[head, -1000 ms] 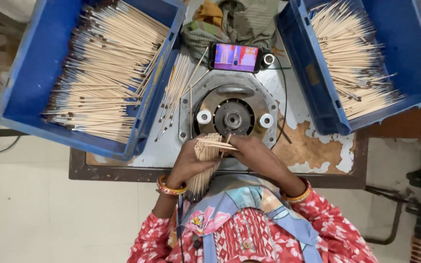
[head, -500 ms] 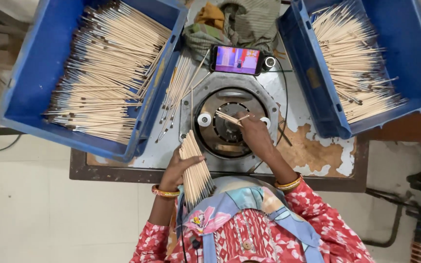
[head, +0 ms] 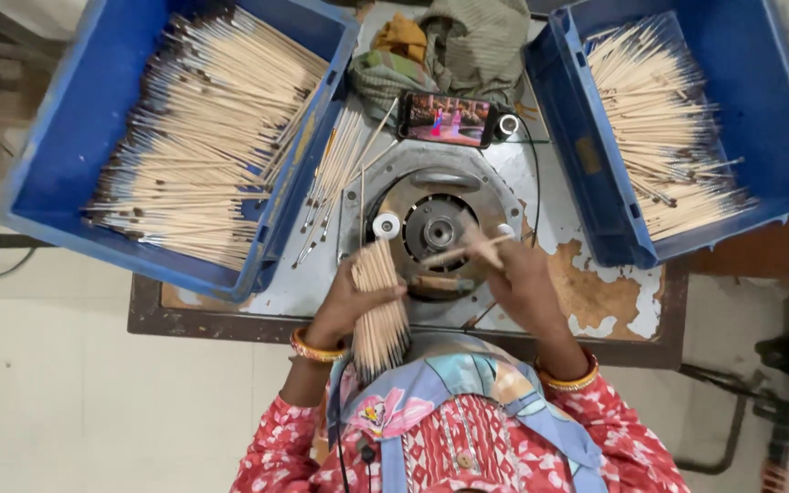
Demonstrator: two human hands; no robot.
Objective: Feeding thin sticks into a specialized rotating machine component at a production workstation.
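Note:
My left hand grips a thick bundle of thin wooden sticks held upright at the near edge of the table. My right hand pinches a single stick, which lies across the round metal machine with its hub and white rollers. The stick's far end points toward the machine's middle. Both wrists wear orange bangles.
A blue crate full of sticks stands at the left, another blue crate with sticks at the right. Loose sticks lie between the left crate and the machine. A phone with a lit screen and bundled cloth sit behind.
The right hand took one stick from the bundle and carried it over the machine, then drew it slightly nearer. The left hand's bundle shifted a little to the right and stayed upright.

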